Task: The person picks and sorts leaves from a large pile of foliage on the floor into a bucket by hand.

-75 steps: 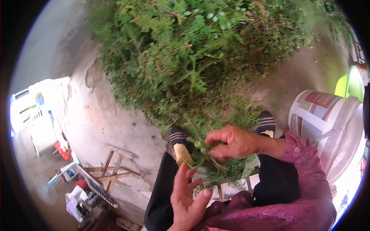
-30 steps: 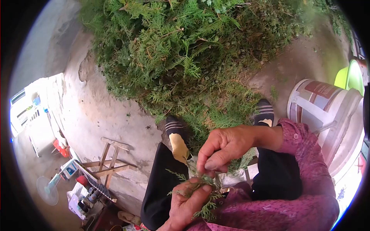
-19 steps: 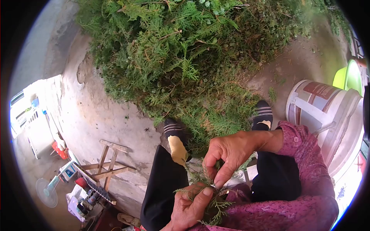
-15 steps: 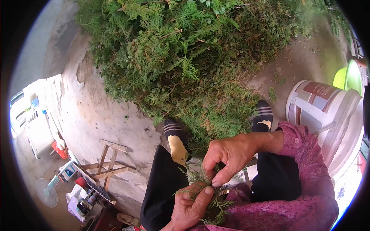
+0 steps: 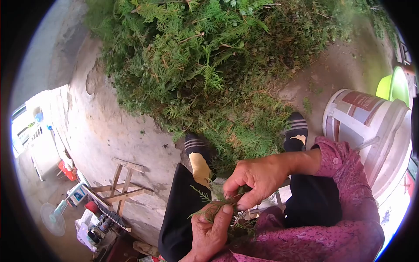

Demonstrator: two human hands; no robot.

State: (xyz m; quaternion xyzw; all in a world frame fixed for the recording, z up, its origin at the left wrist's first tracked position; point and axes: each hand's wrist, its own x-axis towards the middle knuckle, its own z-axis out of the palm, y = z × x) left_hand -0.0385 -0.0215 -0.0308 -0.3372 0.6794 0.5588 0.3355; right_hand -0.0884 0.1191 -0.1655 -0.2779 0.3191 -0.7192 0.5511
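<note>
A small green sprig (image 5: 200, 195) is pinched in my left hand (image 5: 211, 229), low in the view over my lap; its leaves stick out to the left of the fingers and below them. Close against it on the right, my right hand (image 5: 257, 179) has thumb and forefinger curled in at the sprig's stems. What exactly lies between those fingertips is too small to tell. Beyond my feet a large heap of green branches (image 5: 187, 83) covers the floor, with browner bits mixed in at its right.
A white bucket (image 5: 353, 118) stands at the right, with a lime-green basin (image 5: 395, 85) behind it. Left of my legs are a wooden frame (image 5: 126, 181), a fan (image 5: 54, 217) and a rack of small items (image 5: 98, 229). My striped shoes (image 5: 297, 126) touch the heap's near edge.
My left hand has shifted slightly left and down with the sprig. My right hand's fingertips have moved a little left, and the leaves point differently.
</note>
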